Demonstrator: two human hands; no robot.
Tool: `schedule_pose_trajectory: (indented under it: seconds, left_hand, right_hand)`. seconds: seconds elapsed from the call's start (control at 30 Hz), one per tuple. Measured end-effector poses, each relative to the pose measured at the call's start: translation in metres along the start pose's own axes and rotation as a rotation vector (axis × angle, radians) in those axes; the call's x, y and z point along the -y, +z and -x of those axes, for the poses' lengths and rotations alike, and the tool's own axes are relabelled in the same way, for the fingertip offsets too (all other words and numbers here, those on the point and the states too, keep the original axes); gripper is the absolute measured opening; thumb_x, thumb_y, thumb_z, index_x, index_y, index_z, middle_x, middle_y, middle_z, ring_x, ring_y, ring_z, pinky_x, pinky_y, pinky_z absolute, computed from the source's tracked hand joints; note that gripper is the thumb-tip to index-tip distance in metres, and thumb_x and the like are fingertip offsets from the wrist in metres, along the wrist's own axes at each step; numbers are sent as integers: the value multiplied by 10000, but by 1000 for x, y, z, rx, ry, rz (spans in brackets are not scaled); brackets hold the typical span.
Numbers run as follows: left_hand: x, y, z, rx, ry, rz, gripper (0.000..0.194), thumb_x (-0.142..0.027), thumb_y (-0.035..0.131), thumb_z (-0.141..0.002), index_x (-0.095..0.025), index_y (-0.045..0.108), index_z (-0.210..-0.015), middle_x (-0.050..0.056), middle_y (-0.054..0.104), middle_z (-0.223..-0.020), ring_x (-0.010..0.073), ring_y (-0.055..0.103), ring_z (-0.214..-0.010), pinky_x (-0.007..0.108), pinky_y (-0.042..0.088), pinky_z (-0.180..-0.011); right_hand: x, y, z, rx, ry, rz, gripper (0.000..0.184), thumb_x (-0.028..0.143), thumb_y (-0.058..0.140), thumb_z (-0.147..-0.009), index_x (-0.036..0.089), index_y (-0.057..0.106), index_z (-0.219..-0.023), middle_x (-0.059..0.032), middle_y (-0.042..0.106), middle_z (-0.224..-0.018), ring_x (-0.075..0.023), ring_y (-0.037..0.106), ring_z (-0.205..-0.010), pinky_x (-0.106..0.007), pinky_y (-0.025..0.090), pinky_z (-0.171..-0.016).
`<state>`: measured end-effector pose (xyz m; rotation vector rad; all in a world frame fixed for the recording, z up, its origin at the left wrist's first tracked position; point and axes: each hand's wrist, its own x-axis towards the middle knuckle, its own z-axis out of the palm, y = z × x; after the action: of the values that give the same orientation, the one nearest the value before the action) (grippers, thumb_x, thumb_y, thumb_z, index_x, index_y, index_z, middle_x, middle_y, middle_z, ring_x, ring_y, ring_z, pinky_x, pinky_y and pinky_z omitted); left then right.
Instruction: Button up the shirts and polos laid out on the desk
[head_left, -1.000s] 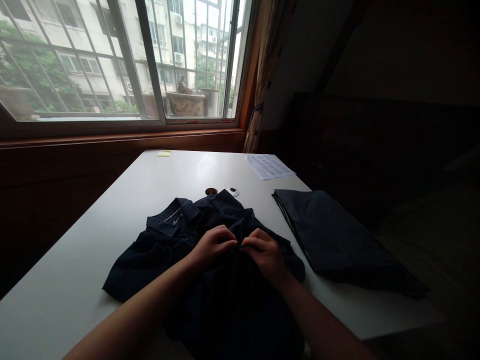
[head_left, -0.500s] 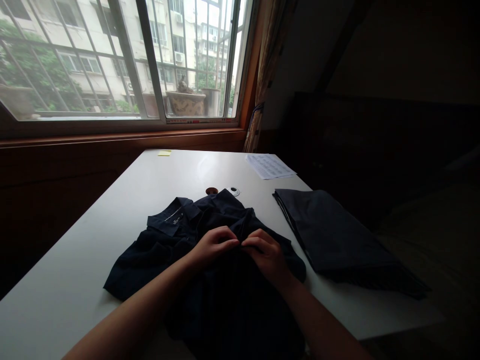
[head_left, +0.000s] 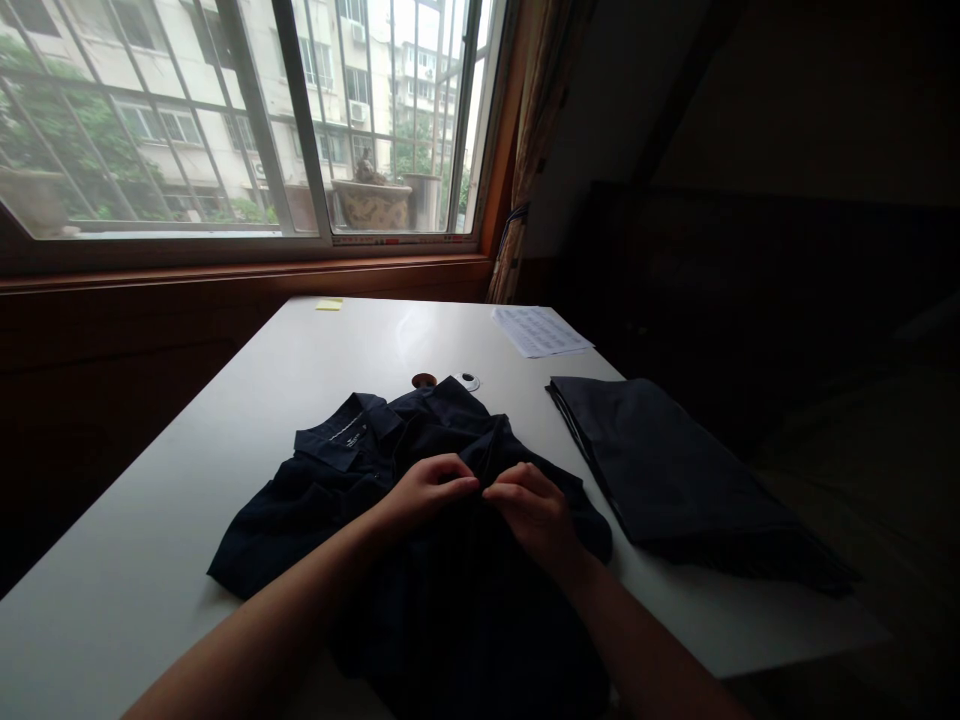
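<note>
A dark navy collared shirt [head_left: 300, 520] lies spread over the white table [head_left: 150, 500], its collar toward the left and its lower part reaching my side. Over the middle of its front, my left hand [head_left: 435, 488] pinches the cloth between thumb and fingers. My right hand [head_left: 529, 505] pinches the same front just to the right, its fingertips almost meeting the left ones. What lies right between the fingertips, perhaps a button or the cloth edge, is too small and dark to make out.
Folded dark cloth [head_left: 660, 470] lies at the table's right side. Printed sheets [head_left: 540, 332] and a yellow sticky note [head_left: 329, 304] rest near the far edge. Behind the shirt are a round hole [head_left: 424, 381] and a white ring [head_left: 468, 382]. A barred window [head_left: 240, 120] stands beyond.
The fingers of my right hand have shifted very slightly at the shirt front. Otherwise the hands, shirt and table things stay in place.
</note>
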<state>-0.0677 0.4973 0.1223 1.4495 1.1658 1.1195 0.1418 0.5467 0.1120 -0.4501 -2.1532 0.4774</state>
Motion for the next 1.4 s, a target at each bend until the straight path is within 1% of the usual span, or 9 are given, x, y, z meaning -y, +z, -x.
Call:
schedule_pose_trajectory:
  seconds: [0.37, 0.47, 0.57, 0.63, 0.77, 0.97, 1.1, 1.3, 1.4]
  left_hand:
    - [2, -6, -1, 97, -129, 83, 351, -474, 713, -788, -131, 708, -858, 8, 590, -710, 118, 502, -646, 225, 360, -592]
    - [5, -1, -3, 113, -59, -22, 285, -414, 686, -815, -133, 708, -852, 20, 618, -764, 132, 533, -700, 227, 390, -639]
    - [9, 7, -3, 155, 62, -209, 226, -342, 653, -824, -131, 683, -749, 12, 601, -738, 133, 527, -692, 225, 394, -636]
    - [9, 10, -3, 164, 72, -217, 217, -332, 641, -826, -134, 679, -749, 10, 609, -742, 141, 542, -706, 225, 406, -646]
    - [5, 7, -2, 71, 9, -74, 250, -385, 661, -829, -145, 708, -883, 34, 678, -875, 181, 601, -849, 250, 445, -765]
    - [2, 1, -3, -129, -121, 122, 322, -469, 680, -812, -151, 664, -864, -20, 576, -675, 115, 517, -626, 213, 379, -580]
    - [2, 1, -3, -165, -107, 155, 319, -463, 688, -811, -149, 655, -857, -20, 564, -676, 110, 504, -624, 208, 373, -576]
    - [-2, 4, 1, -124, 0, 90, 276, -413, 677, -839, -138, 675, -860, 5, 597, -757, 126, 522, -701, 225, 399, -650]
    - [-5, 4, 3, -160, 21, 83, 261, -401, 671, -847, -140, 675, -855, 4, 592, -761, 128, 520, -709, 225, 399, -653]
  right_hand:
    - [2, -3, 0, 21, -72, 41, 254, 91, 549, -910, 277, 716, -960, -28, 636, -843, -169, 579, -756, -343, 482, -709]
    - [5, 0, -1, 12, -71, 27, 252, 88, 550, -909, 273, 717, -949, -26, 634, -841, -166, 581, -755, -337, 485, -714]
    - [10, 4, -2, -16, -84, -6, 238, 87, 570, -903, 271, 709, -963, -26, 631, -852, -165, 585, -766, -334, 493, -719]
    - [13, 5, -3, -41, -108, -36, 244, 74, 591, -889, 271, 697, -985, -23, 626, -858, -162, 585, -764, -325, 498, -700]
    - [14, 1, -3, -117, -110, -55, 311, 29, 614, -857, 275, 663, -1040, -22, 608, -885, -161, 604, -803, -313, 518, -706]
    - [15, -6, -1, -106, -111, -50, 335, 72, 676, -817, 268, 611, -1080, -5, 620, -825, -164, 612, -735, -312, 519, -669]
    - [13, -7, 1, -89, -70, 5, 231, 129, 645, -848, 255, 616, -1039, -1, 648, -799, -173, 632, -720, -324, 517, -694]
    - [7, -5, -4, -84, 128, 14, 213, 218, 553, -919, 252, 590, -1126, -43, 633, -948, -202, 628, -847, -358, 530, -767]
    - [5, -6, -8, -65, 167, 44, 369, 317, 582, -907, 258, 533, -1268, -100, 542, -1234, -272, 548, -1131, -462, 478, -961]
